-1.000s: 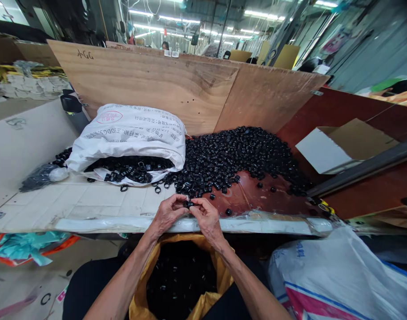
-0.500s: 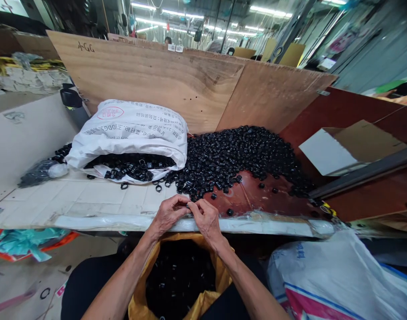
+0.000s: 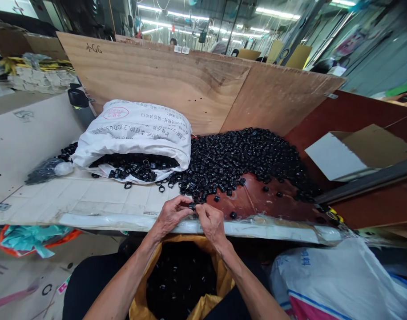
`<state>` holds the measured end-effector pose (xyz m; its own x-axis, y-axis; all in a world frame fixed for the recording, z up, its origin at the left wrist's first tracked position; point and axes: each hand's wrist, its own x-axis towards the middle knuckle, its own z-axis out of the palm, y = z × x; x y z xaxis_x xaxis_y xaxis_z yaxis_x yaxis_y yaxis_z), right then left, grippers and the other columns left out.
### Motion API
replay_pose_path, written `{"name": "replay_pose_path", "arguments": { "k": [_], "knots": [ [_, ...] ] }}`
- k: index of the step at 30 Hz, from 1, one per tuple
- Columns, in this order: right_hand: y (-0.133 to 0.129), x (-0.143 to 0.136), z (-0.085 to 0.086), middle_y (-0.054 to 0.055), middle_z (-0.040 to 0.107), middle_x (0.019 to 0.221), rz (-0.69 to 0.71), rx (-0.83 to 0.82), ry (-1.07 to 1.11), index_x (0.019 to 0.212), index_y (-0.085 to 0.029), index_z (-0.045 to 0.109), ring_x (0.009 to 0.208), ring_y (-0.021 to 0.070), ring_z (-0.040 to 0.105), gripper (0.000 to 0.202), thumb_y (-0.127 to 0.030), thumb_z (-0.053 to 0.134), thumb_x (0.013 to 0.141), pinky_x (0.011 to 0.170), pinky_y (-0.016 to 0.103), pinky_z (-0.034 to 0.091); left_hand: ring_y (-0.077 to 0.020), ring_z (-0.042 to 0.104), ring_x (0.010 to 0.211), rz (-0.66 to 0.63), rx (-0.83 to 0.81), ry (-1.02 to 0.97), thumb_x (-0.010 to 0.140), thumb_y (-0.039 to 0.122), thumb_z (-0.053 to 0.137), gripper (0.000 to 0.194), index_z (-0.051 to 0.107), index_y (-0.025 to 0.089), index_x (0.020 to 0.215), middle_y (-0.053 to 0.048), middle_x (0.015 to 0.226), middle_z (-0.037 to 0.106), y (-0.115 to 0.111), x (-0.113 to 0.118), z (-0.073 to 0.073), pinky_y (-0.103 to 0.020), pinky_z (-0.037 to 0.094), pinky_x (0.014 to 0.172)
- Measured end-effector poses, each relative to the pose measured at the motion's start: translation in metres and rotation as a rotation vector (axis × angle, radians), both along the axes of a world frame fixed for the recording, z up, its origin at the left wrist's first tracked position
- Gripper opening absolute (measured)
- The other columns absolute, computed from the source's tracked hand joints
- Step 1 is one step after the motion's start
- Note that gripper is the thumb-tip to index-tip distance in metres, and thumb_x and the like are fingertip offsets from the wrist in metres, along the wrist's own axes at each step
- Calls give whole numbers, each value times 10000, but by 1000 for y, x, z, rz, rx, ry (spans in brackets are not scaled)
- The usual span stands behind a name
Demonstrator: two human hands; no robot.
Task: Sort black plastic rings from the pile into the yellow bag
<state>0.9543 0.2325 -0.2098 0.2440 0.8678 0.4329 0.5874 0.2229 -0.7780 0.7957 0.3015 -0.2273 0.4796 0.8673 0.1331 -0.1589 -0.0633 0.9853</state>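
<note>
At the table edge [image 3: 123,220], left hand [image 3: 170,215], right hand [image 3: 210,224] still pinching one black ring [image 3: 191,206].

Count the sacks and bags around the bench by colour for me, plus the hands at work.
White printed sack lying on the bench, spilling black rings: 1
White sack with blue and pink stripes at lower right: 1
Yellow bag of black rings under the hands: 1
Hands, left hand and right hand, pinching one black ring between them: 2
Total: 3 bags, 2 hands

Single head-worn view, looking forward and down, close over the hands [image 3: 191,218], workbench [image 3: 90,200] beyond
</note>
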Motion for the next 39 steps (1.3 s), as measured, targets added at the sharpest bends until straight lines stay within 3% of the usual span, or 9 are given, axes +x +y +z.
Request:
{"name": "replay_pose_path", "arguments": {
  "k": [3, 12, 16, 18, 24, 29, 34, 37, 39],
  "knots": [
    [-5, -1, 1, -33, 515, 603, 54, -82, 91, 921, -161, 708, 509, 114, 424, 398, -501, 505, 963, 507, 229, 353, -175, 702, 849, 15, 8, 11, 765, 267, 795, 288, 702, 164, 1018, -42, 975, 738, 0, -1, 1, -297, 557, 831],
    [-4, 1, 4, -7, 559, 640, 73, -130, 213, 770, -168, 687, 568, 130, 492, 371, -493, 590, 920, 561, 240, 419, -153, 683, 763, 41, -9, 17, 752, 285, 799, 311, 700, 162, 1021, -23, 889, 744, -1, 0, 2, -275, 552, 763],
    [-2, 0, -1, 46, 676, 855, 91, -88, 275, 1013, -178, 714, 687, 162, 603, 303, -439, 648, 873, 621, 253, 494, -171, 701, 786, 7, -20, -4, 736, 314, 819, 306, 706, 156, 971, -34, 905, 754, 0, 0, 6, -295, 571, 786],
    [-4, -3, -2, 37, 674, 773, 76, -121, 262, 982, -178, 711, 642, 167, 603, 283, -429, 629, 880, 575, 252, 484, -185, 710, 810, -32, 10, 4, 752, 320, 809, 288, 707, 156, 966, -42, 915, 759, -3, -1, 8, -304, 577, 796],
    [-28, -24, -8, 0, 614, 610, -91, -228, 366, 780, -197, 663, 513, 157, 537, 256, -447, 622, 818, 464, 243, 414, -218, 696, 1046, 54, 450, 270, 920, 207, 614, 197, 686, 224, 1103, -62, 1098, 739, -35, -12, -9, -361, 550, 955],
    [-55, -44, -14, -62, 450, 452, -57, -479, 649, 700, -212, 575, 366, 120, 370, 276, -453, 568, 833, 371, 231, 303, -216, 697, 1097, 59, 696, 320, 961, 126, 488, 260, 651, 240, 1129, -84, 1154, 726, -68, -30, -14, -341, 558, 950],
    [-53, -10, -11, -24, 488, 487, -100, -332, 137, 555, -217, 517, 460, 139, 471, 439, -496, 584, 888, 460, 243, 361, -184, 663, 733, -245, 524, 570, 872, 277, 702, 95, 658, 223, 936, -1, 810, 693, -57, -37, 25, -269, 515, 663],
    [-30, 24, -11, 45, 639, 785, -258, -98, -129, 822, -199, 656, 715, 201, 613, 220, -390, 573, 893, 655, 288, 486, -176, 618, 689, 5, 546, 645, 857, 340, 725, 210, 654, 201, 998, 4, 796, 632, -32, -9, 31, -285, 496, 679],
    [-12, 39, -14, 88, 642, 980, -229, -62, -248, 1009, -183, 665, 861, 230, 634, 208, -294, 547, 879, 768, 324, 516, -205, 632, 780, 161, 618, 663, 866, 336, 712, 339, 630, 195, 1163, -36, 917, 627, -17, 17, 25, -316, 512, 745]
  ]
}}
